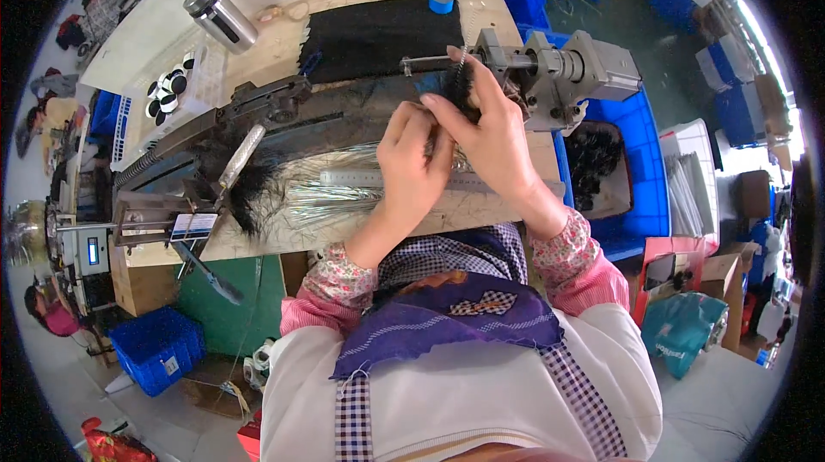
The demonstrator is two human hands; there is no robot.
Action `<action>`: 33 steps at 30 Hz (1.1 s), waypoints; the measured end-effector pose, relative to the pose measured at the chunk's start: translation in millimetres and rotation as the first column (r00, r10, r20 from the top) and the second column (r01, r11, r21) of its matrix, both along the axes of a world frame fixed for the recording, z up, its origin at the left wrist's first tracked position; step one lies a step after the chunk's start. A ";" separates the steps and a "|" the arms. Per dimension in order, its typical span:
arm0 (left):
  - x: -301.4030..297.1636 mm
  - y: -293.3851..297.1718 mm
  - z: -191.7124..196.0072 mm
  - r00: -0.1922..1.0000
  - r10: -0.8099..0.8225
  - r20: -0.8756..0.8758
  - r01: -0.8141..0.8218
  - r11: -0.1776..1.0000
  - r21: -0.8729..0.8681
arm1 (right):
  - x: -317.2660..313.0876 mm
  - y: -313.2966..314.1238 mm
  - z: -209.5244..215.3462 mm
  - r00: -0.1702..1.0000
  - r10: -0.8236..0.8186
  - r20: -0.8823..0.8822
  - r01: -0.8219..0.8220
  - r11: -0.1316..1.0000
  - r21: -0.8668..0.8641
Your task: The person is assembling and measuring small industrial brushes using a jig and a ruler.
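Both my hands come together over the bench, just in front of the metal machine [524,62]. My right hand [498,140] is closed around a tuft of black bristles [458,88], its index finger raised along a thin twisted wire [465,54]. Pressed close beside it, my left hand [411,152] has its fingers curled together; what they grip is hidden. Below the hands, a bundle of thin silvery wires [331,204] lies on the bench by a steel ruler [348,177]. More loose black bristles [249,195] sit by the left part of the machine.
A black cloth [369,32] with a blue round cap [441,1] lies behind the rail. Left are a steel flask [222,19] and a white basket [202,75] of black-and-white rolls. At right, a blue crate [644,161] holds a tray of black bristles [595,161].
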State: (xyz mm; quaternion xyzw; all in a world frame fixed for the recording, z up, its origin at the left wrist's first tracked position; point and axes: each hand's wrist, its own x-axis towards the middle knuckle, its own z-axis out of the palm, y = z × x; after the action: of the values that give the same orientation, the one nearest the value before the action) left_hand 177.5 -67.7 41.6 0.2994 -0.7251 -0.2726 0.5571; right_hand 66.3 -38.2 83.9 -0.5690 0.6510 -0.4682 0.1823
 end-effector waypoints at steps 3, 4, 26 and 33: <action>1.8 -6.2 0.5 0.991 0.068 0.112 -0.044 0.978 -0.206 | 1.3 -6.0 1.9 0.997 -0.023 0.073 0.025 0.999 -0.028; 2.6 -8.3 0.6 0.981 0.093 0.172 -0.041 0.957 -0.287 | 0.5 -8.5 -2.1 0.998 -0.032 0.061 0.036 0.997 -0.065; 24.5 -13.0 3.2 0.611 -0.145 -0.779 0.788 0.213 0.578 | -28.0 -1.9 -5.9 0.674 0.218 0.706 -0.289 0.957 -0.020; 22.5 -4.0 6.4 0.692 -0.125 -0.711 0.713 0.273 0.646 | -23.8 -24.9 4.1 0.768 0.179 0.614 -0.259 0.965 0.043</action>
State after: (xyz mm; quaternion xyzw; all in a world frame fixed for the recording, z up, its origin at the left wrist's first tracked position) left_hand 200.0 -71.8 48.0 0.2439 -0.3277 -0.8296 0.3807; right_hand 42.5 -63.1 88.0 -0.4486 0.5155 -0.5592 0.4694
